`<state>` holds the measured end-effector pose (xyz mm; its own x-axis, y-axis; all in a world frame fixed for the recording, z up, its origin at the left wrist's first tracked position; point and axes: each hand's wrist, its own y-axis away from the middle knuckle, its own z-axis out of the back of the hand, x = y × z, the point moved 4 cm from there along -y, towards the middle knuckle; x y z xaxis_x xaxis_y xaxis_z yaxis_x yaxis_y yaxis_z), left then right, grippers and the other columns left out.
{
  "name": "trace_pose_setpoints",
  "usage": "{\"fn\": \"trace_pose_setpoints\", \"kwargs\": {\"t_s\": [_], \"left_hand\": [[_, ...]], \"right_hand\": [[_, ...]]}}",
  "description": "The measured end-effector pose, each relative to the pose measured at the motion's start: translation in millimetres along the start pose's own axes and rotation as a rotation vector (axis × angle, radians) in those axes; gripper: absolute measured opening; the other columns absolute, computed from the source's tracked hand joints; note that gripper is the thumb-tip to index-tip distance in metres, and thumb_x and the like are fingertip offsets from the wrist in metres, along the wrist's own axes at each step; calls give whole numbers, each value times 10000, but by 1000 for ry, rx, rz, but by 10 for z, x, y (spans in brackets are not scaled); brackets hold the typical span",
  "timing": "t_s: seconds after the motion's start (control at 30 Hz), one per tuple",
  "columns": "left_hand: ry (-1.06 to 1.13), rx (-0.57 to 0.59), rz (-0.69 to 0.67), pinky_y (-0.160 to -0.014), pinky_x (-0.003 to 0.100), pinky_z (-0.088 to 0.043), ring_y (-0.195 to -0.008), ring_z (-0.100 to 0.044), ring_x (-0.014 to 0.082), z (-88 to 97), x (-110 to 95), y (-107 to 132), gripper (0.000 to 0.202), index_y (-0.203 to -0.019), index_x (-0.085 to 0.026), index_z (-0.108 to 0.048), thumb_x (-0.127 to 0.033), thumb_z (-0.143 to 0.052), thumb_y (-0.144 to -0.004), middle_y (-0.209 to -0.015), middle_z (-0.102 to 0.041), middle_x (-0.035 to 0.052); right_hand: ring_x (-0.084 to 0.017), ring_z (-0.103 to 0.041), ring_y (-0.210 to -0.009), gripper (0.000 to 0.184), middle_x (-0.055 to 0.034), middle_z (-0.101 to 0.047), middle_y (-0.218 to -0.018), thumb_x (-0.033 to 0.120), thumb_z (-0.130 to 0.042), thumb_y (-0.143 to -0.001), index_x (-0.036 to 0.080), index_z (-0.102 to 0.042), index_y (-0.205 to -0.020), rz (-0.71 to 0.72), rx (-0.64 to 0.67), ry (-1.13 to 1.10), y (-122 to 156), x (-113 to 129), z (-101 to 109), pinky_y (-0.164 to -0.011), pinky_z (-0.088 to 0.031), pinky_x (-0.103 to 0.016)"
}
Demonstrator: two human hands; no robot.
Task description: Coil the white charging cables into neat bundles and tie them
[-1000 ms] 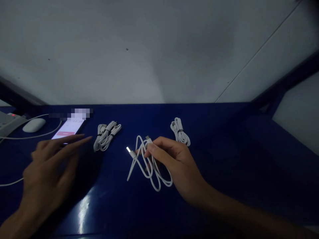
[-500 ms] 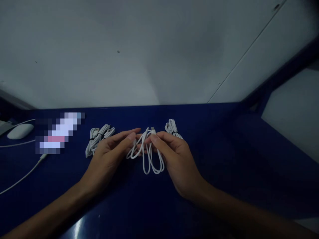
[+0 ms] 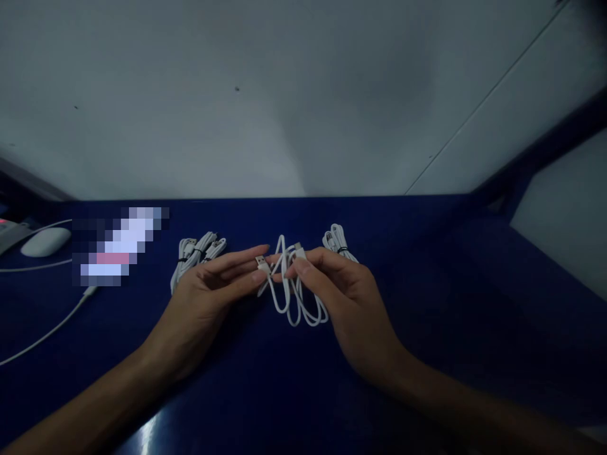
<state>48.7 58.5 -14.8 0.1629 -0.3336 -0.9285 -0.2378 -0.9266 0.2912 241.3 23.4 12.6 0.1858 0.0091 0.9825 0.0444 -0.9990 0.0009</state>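
Observation:
A loosely looped white USB cable (image 3: 283, 291) hangs between my hands, above the blue table. My left hand (image 3: 232, 275) pinches it near its USB plug (image 3: 260, 261), thumb against the fingers. At the other side my right hand (image 3: 336, 275) grips the loops together with the cable's other connector (image 3: 298, 248), which points up and away. Several loops droop below my fingers. Beyond my left hand lie tied white cable bundles (image 3: 196, 249) with dark ties. Another tied bundle (image 3: 339, 240) sits just past my right hand, partly hidden by it.
On the left a phone with a blurred, lit screen (image 3: 118, 246) lies with a white cord (image 3: 57, 338) plugged in. A white computer mouse (image 3: 46, 242) is farther left. A pale wall (image 3: 284, 126) rises behind the blue table (image 3: 265, 385).
The USB plug at my left fingertips has come into sight. The loops have shifted right along with my right hand, and the whole view has moved slightly.

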Motion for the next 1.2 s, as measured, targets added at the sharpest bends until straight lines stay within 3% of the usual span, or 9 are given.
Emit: {"fn": "trace_pose_setpoints", "kwargs": {"t_s": [0.13, 0.2, 0.37, 0.57, 0.73, 0.8, 0.97, 1.1, 1.2], "left_hand": [[6, 5, -39, -962, 280, -680, -1132, -819, 240, -26, -37, 6, 457, -1326, -284, -832, -263, -941, -882, -1299, -846, 89], [21, 23, -40, -963, 274, -679, -1110, -825, 230, -38, -35, 10, 456, -1337, -290, -826, -260, -931, -894, -1296, -847, 86], [18, -3, -44, -1059, 337, -655, -1176, -814, 264, -28, -23, 8, 492, -1380, -288, -804, -270, -924, -904, -1317, -838, 99], [-16, -27, -99, -1056, 403, -660, -1157, -812, 293, -32, -73, 6, 408, -1307, -257, -829, -292, -916, -910, -1260, -847, 100], [20, 12, -133, -1060, 447, -650, -1198, -786, 310, -40, -92, 4, 348, -1345, -267, -790, -293, -821, -999, -1320, -803, 101], [54, 14, -137, -1050, 449, -649, -1182, -787, 308, -43, -100, 4, 341, -1346, -262, -779, -276, -809, -1007, -1283, -800, 102], [85, -19, -143, -987, 346, -650, -1031, -784, 227, -18, -107, 7, 352, -1348, -261, -776, -267, -815, -998, -1071, -783, 57], [106, -31, -98, -839, 200, -616, -850, -718, 133, -11, -94, -3, 371, -1351, -241, -782, -232, -828, -984, -985, -751, 29], [158, -32, -66, -752, 172, -593, -739, -636, 104, -33, -100, -6, 349, -1324, -214, -803, -170, -810, -978, -922, -717, 20]], "right_hand": [[-183, -740, -892, 237, -17, -820, -969, 297, -690, -1081, 288, -859, -915, 13, -1, 10, -2, 8, -19, -864, -598, -358], [-183, -738, -872, 237, -16, -818, -944, 291, -694, -1074, 279, -856, -901, 17, -5, 11, -7, 8, -20, -828, -595, -346], [-189, -746, -916, 228, -18, -821, -969, 293, -688, -1076, 281, -853, -919, 28, -5, 13, -5, 15, -26, -843, -591, -343], [-191, -745, -927, 242, -15, -821, -999, 316, -688, -1082, 295, -851, -904, -4, 9, 2, -2, -2, -17, -895, -588, -365], [-149, -646, -746, 287, -6, -800, -973, 398, -650, -1113, 289, -824, -911, -72, 7, 7, -3, -59, 13, -850, -562, -363], [-155, -647, -763, 310, -16, -788, -978, 416, -633, -1118, 266, -779, -889, -98, -9, -35, -5, -91, 25, -833, -554, -362], [-181, -681, -885, 354, -34, -759, -1002, 415, -615, -1121, 244, -632, -811, -114, -38, -156, -15, -136, 30, -834, -549, -357], [-200, -710, -943, 352, -51, -758, -1038, 417, -611, -1120, 244, -628, -814, -123, -19, -208, -25, -131, 13, -795, -566, -352], [-216, -728, -974, 348, -63, -763, -1062, 421, -628, -1110, 240, -632, -813, -135, 0, -243, -28, -129, 13, -776, -580, -349]]}}
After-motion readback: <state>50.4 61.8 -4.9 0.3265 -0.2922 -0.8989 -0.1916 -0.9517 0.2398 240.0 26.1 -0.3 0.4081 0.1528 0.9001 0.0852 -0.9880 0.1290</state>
